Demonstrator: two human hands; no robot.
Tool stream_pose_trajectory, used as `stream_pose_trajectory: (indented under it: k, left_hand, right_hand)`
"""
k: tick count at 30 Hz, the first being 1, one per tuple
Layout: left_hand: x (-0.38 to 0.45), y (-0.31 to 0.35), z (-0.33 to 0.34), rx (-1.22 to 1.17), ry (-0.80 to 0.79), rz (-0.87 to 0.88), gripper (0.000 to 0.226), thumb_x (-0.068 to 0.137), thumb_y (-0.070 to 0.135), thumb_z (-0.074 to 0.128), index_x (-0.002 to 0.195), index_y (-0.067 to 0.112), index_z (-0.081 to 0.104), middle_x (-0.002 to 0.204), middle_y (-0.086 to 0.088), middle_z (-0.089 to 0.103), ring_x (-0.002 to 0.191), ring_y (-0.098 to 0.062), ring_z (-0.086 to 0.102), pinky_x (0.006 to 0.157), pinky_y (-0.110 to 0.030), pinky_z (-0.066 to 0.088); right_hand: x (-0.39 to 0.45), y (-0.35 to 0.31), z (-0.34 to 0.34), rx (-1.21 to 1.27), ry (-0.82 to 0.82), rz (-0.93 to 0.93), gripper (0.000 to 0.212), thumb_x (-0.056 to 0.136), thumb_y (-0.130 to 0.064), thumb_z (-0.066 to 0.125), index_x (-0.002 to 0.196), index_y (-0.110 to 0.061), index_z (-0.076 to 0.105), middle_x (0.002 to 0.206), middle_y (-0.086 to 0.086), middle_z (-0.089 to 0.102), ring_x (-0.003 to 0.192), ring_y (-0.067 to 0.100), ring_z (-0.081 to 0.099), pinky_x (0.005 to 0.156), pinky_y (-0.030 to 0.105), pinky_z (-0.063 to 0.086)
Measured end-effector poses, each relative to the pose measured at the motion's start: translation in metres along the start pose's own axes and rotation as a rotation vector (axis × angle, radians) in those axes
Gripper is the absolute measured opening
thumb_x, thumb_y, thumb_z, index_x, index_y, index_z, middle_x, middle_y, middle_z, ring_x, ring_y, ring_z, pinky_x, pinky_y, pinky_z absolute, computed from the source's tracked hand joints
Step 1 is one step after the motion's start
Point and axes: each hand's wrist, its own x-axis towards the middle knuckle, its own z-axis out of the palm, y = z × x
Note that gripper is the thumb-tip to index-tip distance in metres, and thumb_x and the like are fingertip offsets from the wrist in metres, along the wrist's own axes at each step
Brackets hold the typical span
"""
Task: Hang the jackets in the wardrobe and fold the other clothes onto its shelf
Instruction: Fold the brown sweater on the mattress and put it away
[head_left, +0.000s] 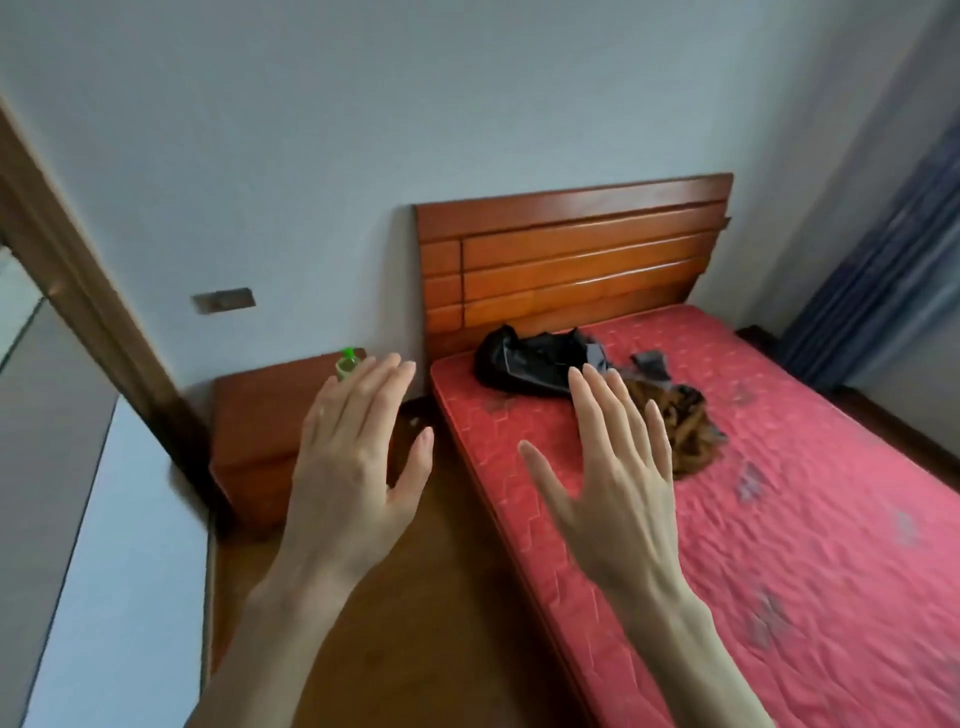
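A black jacket (530, 358) lies crumpled near the head of the red mattress (779, 467). Beside it sit a brown garment (685, 431) and a small grey piece of clothing (649, 364). My left hand (353, 467) is raised over the floor beside the bed, fingers straight and spread, holding nothing. My right hand (613, 467) is raised over the mattress edge in front of the clothes, fingers straight, also empty. It hides part of the brown garment. No wardrobe is in view.
A wooden headboard (571, 249) stands against the back wall. A wooden nightstand (260, 431) with a green-capped bottle (347, 364) is left of the bed. A door frame (78, 291) is at left, a blue curtain (883, 270) at right. Wooden floor (415, 597) runs along the bed.
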Motion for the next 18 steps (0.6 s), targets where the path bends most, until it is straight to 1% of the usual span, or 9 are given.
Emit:
stream_pose_trajectory:
  k: [3, 7, 10, 14, 18]
  left_hand:
    - [0.021, 0.017, 0.032, -0.061, -0.043, 0.065, 0.056, 0.105, 0.036, 0.051, 0.154, 0.011, 0.046, 0.159, -0.005, 0.047, 0.153, -0.020, 0.035, 0.123, -0.054, 0.032]
    - [0.053, 0.039, 0.077, -0.121, -0.083, 0.145, 0.056, 0.104, 0.035, 0.052, 0.154, 0.010, 0.046, 0.158, -0.005, 0.047, 0.154, -0.019, 0.034, 0.121, -0.056, 0.034]
    - [0.076, 0.053, 0.108, -0.168, -0.127, 0.188, 0.055, 0.104, 0.035, 0.052, 0.153, 0.011, 0.047, 0.158, -0.004, 0.048, 0.154, -0.018, 0.034, 0.120, -0.056, 0.035]
    - [0.114, 0.062, 0.157, -0.215, -0.179, 0.239, 0.056, 0.105, 0.039, 0.048, 0.154, 0.013, 0.046, 0.159, -0.002, 0.046, 0.155, -0.015, 0.031, 0.123, -0.055, 0.031]
    - [0.144, 0.069, 0.206, -0.229, -0.229, 0.258, 0.055, 0.105, 0.037, 0.050, 0.154, 0.013, 0.046, 0.160, -0.002, 0.045, 0.155, -0.016, 0.030, 0.124, -0.054, 0.029]
  right_hand:
    - [0.002, 0.028, 0.002, -0.016, 0.033, 0.091, 0.076, 0.103, -0.063, 0.047, 0.162, -0.018, 0.030, 0.168, -0.001, 0.031, 0.160, 0.011, 0.012, 0.131, 0.043, 0.009]
    - [0.010, 0.071, 0.011, -0.040, 0.067, 0.193, 0.076, 0.102, -0.062, 0.048, 0.162, -0.018, 0.032, 0.168, -0.001, 0.031, 0.160, 0.012, 0.012, 0.130, 0.046, 0.013]
    - [0.017, 0.102, 0.018, -0.063, 0.081, 0.283, 0.075, 0.103, -0.062, 0.047, 0.162, -0.019, 0.031, 0.169, -0.002, 0.030, 0.160, 0.011, 0.011, 0.130, 0.047, 0.014]
    - [0.034, 0.142, 0.031, -0.078, 0.135, 0.384, 0.074, 0.103, -0.062, 0.049, 0.161, -0.019, 0.033, 0.168, -0.001, 0.032, 0.160, 0.012, 0.012, 0.131, 0.046, 0.012]
    - [0.053, 0.181, 0.046, -0.108, 0.113, 0.440, 0.075, 0.101, -0.060, 0.053, 0.160, -0.018, 0.035, 0.167, 0.000, 0.033, 0.160, 0.014, 0.013, 0.130, 0.047, 0.013]
